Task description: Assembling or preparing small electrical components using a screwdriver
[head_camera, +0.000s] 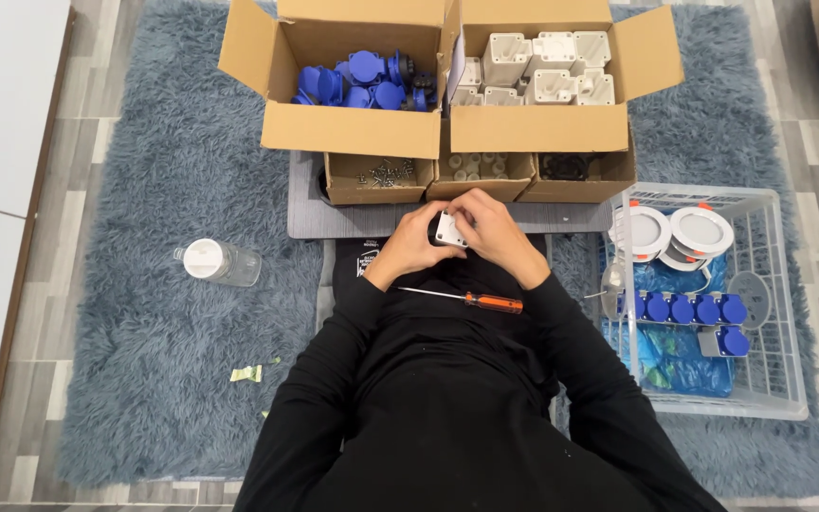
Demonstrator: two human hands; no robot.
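Left hand [411, 239] and right hand [493, 228] both closed around a small white housing [446, 228], held together just above the lap, at the near edge of the low grey desk [353, 220]. Orange-handled screwdriver [471, 301] lies across the lap below. Wire basket [770, 313] of blue-capped units to the right
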